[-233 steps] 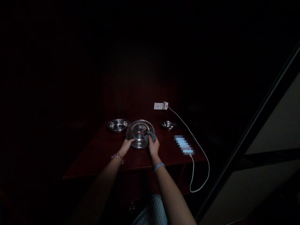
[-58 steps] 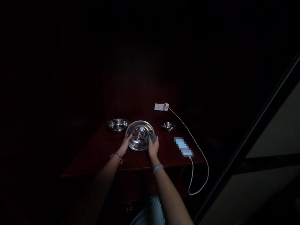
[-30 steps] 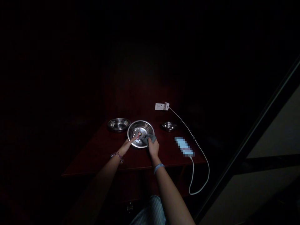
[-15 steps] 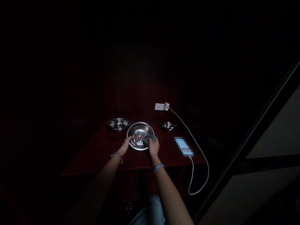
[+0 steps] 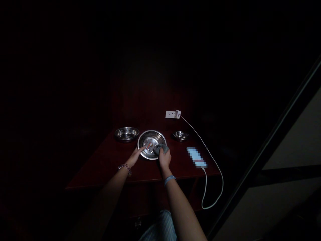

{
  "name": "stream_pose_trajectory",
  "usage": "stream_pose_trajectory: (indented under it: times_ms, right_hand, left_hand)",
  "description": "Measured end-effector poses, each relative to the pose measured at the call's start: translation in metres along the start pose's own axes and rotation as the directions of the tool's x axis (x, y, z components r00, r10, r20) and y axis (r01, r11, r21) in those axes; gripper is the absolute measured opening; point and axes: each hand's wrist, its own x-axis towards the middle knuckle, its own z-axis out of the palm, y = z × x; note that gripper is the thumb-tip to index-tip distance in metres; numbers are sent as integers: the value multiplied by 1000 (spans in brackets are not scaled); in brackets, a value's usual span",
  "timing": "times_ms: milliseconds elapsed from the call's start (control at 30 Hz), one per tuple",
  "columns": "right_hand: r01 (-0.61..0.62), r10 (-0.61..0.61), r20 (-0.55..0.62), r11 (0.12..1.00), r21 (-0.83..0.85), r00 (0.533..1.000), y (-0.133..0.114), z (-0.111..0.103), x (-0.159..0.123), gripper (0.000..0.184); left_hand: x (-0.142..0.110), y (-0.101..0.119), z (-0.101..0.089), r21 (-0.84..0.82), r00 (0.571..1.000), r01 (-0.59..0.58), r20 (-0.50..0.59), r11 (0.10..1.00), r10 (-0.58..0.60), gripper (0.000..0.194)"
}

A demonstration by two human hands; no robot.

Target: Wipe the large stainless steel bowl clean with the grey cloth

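Head view gives me one coloured sticker [image 5: 150,146] inside the held bowl [image 5: 153,134]; its print is too small for me to read, as are the pale marks on the blue wristband [image 5: 169,179]. I count two hands, one grey cloth [image 5: 160,148], one phone-like device [image 5: 197,156] with a blurred screen, one white cable [image 5: 223,184], one charger [image 5: 178,114] and one wall socket [image 5: 170,114]. Metal dishes [image 5: 127,134] sit to the left, seemingly stacked, and smaller metalware [image 5: 180,135] to the right; I can't count the layers in either. Between them, the held bowl tilts towards me over the red table [image 5: 100,167]; whether it touches, I can't tell. My left hand [image 5: 132,158] grips its near-left rim, thumb inside, while my right hand [image 5: 165,158] pinches the cloth against its inner right side. Compared with the last frame, the bowl is slightly further right and the left thumb reaches further inward.
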Motion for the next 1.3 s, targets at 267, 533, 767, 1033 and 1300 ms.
stream_pose_trajectory:
  times_ms: [267, 533, 767, 1033, 1300]
  right_hand:
    - [23, -23, 36, 1000, -17, 999, 1, 1, 1, 29]
    - [28, -29, 58, 1000, 10, 998, -1, 1, 0, 29]
    - [17, -19, 51, 999, 48, 998, -3, -1, -2, 28]
    - [-20, 20, 51, 1000, -2, 998, -4, -2, -1, 31]
    - [-28, 28, 20, 1000, -15, 999, -3, 0, 0, 28]
  left_hand:
    - [-4, 5, 6, 6, 993, -16, 115, 1000, 15, 58]
    - [1, -3, 3, -1, 999, 38, 33, 999, -38, 50]
    - [12, -11, -5, -68, 990, 36, -135, 997, -45, 40]
    - [11, -12, -6, -68, 980, 80, -177, 994, -91, 43]
    - [5, -3, 1, -61, 998, -29, -54, 998, 26, 53]
